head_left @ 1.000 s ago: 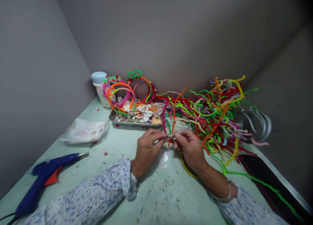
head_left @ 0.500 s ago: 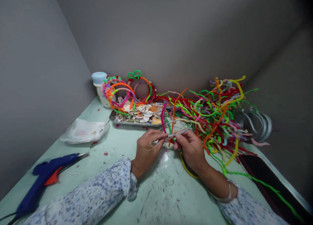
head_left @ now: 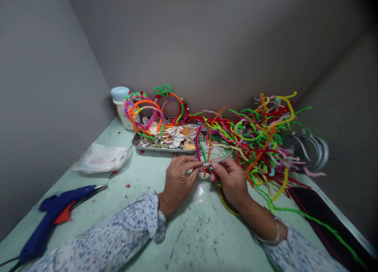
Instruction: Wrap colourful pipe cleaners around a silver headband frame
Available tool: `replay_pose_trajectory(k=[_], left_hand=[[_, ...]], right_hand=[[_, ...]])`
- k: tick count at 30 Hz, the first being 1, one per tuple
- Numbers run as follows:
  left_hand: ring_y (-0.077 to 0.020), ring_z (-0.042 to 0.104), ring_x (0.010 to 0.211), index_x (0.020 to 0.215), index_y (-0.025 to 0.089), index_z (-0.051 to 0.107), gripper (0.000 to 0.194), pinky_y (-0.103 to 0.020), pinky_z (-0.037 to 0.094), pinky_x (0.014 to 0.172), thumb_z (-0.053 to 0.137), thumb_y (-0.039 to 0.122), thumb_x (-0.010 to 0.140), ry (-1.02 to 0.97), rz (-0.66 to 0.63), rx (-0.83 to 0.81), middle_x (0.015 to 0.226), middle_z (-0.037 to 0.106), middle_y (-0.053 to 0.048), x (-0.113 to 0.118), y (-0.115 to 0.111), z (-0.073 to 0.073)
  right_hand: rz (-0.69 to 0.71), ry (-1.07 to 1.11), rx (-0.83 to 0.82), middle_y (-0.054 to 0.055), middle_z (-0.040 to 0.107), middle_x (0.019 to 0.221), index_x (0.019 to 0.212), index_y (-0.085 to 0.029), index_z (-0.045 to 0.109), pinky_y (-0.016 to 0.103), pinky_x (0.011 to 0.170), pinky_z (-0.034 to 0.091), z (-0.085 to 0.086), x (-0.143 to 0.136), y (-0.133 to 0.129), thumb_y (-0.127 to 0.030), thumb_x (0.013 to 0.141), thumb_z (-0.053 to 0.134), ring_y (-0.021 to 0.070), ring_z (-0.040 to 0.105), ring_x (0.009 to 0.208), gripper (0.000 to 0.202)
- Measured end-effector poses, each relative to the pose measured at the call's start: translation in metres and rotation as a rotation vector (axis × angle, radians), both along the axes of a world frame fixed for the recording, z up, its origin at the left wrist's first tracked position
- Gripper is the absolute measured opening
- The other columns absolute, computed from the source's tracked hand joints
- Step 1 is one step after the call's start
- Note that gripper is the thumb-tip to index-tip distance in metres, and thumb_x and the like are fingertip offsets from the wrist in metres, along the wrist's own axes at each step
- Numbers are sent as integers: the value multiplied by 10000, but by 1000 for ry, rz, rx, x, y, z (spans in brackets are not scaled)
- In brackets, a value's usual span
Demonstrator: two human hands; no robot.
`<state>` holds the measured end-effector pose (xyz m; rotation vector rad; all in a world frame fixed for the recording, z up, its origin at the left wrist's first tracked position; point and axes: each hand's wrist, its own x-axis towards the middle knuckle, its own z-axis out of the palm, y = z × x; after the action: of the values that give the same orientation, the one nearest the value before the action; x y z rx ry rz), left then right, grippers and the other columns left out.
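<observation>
A thin grey-white band is pinched between both hands at the middle of the table. My left hand is closed on one end, thumb against fingertips. My right hand grips the same band just to the right, its fingers curled. Pipe cleaners in magenta and orange rise by the fingertips; green and red pieces show there too, and how they are joined is unclear. Partly under my right hand lies a yellow ring.
Behind are a metal tray of shells with decorated headbands and a blue-lidded cup. Pipe cleaners heap at right, near metal bands and a dark phone-like slab. A glue gun and white packet lie left.
</observation>
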<state>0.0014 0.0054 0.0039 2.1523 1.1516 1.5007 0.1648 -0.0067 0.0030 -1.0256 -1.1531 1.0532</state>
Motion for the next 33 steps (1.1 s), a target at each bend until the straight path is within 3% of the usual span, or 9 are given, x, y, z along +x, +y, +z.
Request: replay_pose_trajectory(k=[33], left_hand=[[-173, 696, 838, 941, 208, 722, 97, -358, 461, 816, 691, 199, 849, 13, 0, 81, 911, 771, -25, 0, 2, 2]], right_hand=[[13, 20, 55, -34, 626, 581, 842, -189, 662, 221, 497, 438, 0, 0, -1, -342, 823, 691, 101, 543, 495, 157]])
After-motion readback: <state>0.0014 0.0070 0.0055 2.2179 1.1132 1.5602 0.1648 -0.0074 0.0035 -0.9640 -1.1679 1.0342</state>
